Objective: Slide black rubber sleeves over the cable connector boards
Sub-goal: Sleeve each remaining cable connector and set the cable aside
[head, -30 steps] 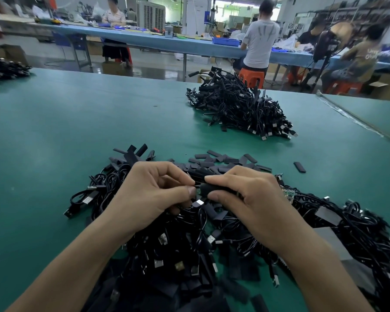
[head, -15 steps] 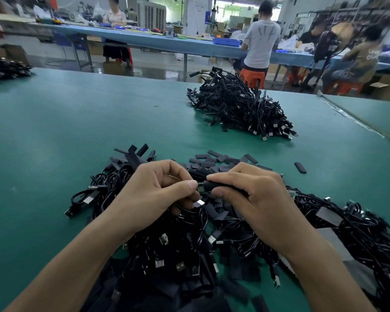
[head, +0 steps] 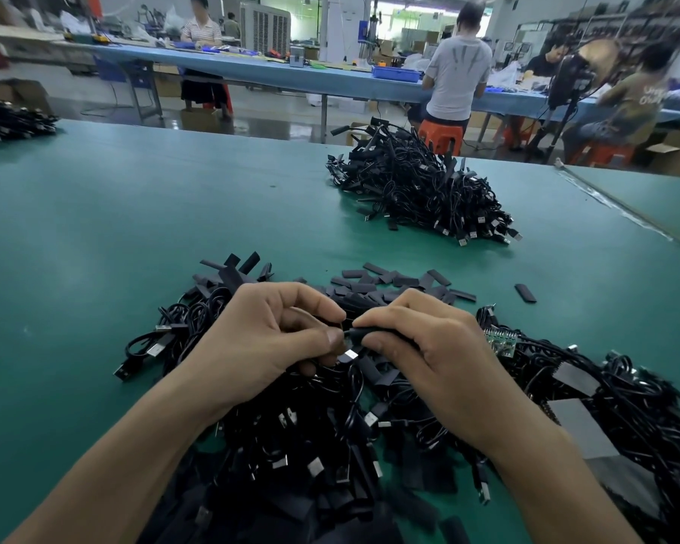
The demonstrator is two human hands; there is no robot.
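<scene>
My left hand (head: 267, 339) and my right hand (head: 428, 347) meet fingertip to fingertip over the near tangled heap of thin black cables with silver plugs (head: 311, 426), which lies on the green matted surface (head: 134, 229) right in front of me. My right hand's thumb and forefinger are curled round a black rubber sleeve (head: 373, 331), a short dark tube that pokes out leftward from between them. My left hand has its fingers curled in, with thumb and forefinger pinching the cable end (head: 345, 332) right at the mouth of that sleeve. I cannot tell how far the connector board sits inside it, as my fingers cover the join. A silver plug (head: 348, 355) hangs just below the two thumbs.

Just right of my right hand, a small green circuit board (head: 501, 341) lies bare on top of the heap. Beyond my knuckles lies a scatter of loose flat black sleeves (head: 389, 286), and one lone black sleeve (head: 525, 293) lies apart to their right. Further back on the surface sits a second heap of black cables (head: 421, 190), well apart from the near one, and a third dark heap (head: 8, 121) lies at the far left edge
</scene>
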